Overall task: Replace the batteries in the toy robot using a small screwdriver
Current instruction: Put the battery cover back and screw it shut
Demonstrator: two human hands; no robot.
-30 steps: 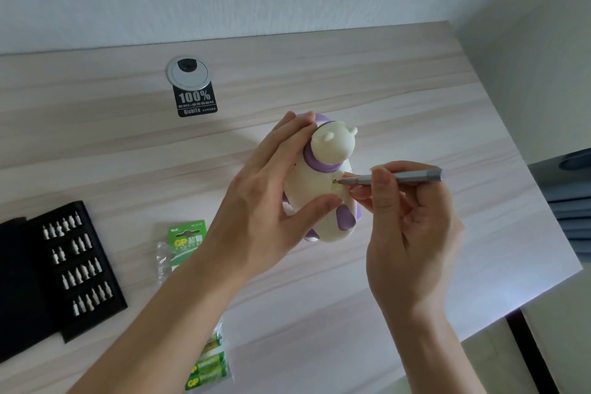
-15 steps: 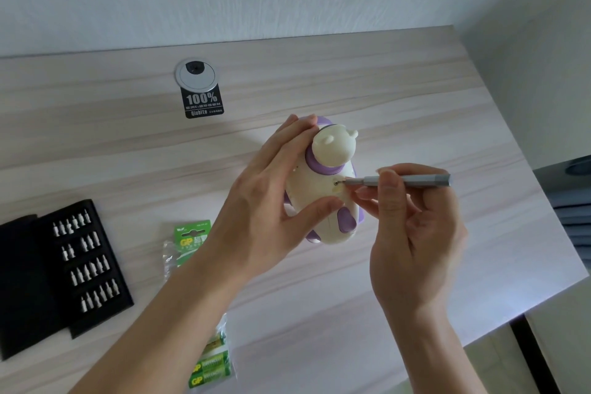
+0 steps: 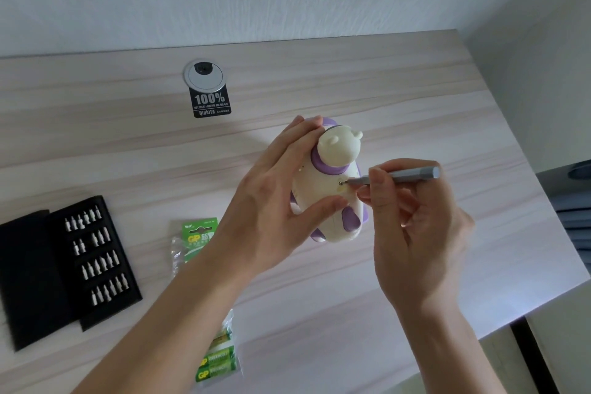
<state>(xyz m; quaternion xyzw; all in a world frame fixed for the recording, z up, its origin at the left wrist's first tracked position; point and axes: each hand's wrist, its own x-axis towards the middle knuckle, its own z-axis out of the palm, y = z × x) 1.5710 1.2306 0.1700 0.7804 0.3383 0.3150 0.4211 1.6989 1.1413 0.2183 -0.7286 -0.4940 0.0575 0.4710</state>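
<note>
A cream and purple toy robot (image 3: 329,189) is held just above the wooden desk (image 3: 447,125), its back side turned toward me. My left hand (image 3: 275,201) grips the toy from the left, thumb across its lower body and fingers behind it. My right hand (image 3: 412,227) pinches a thin grey screwdriver (image 3: 399,176) that lies almost level. Its tip sits in a small screw hole (image 3: 341,183) just below the purple collar. A green pack of batteries (image 3: 198,233) lies on the desk under my left forearm, partly hidden.
An open black case of screwdriver bits (image 3: 92,262) lies at the left edge. More green batteries in wrap (image 3: 219,361) lie near the front edge. A round cable grommet (image 3: 205,74) with a black label (image 3: 211,102) sits at the back. The desk ends at the right.
The whole scene has slid slightly right and down in view as my head moved. Both hands, toy and screwdriver keep the same grip, the tip staying at the screw hole.
</note>
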